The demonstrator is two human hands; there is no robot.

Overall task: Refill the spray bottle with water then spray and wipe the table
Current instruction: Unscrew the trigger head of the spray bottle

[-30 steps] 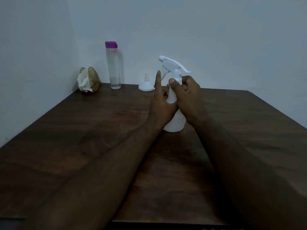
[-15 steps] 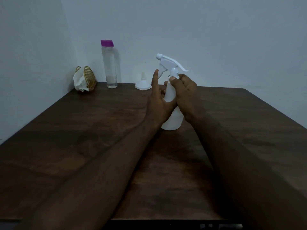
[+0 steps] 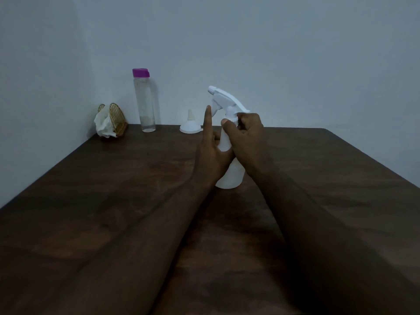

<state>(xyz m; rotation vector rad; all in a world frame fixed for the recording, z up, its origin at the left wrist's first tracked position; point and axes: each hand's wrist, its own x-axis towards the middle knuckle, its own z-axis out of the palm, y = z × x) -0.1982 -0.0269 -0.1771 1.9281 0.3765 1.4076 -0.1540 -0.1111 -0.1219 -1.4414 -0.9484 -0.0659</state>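
Two hands, left (image 3: 211, 155), right (image 3: 246, 135) – both gripping one spray bottle (image 3: 230, 178), one funnel (image 3: 190, 127), one water bottle (image 3: 144, 103)

Table (image 3: 113, 201) holds spray bottle (image 3: 229, 178), water bottle (image 3: 145, 103), funnel (image 3: 190, 127), napkin holder (image 3: 117, 120).

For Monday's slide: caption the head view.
Left hand holds the white spray bottle on the table; right hand grips its neck.

Both bare forearms reached forward and converged, left hand (image 3: 211, 155) gripped the spray bottle (image 3: 229, 178) low with index finger pointing straight up, right hand (image 3: 247, 135) curled round its neck, thumb in front.
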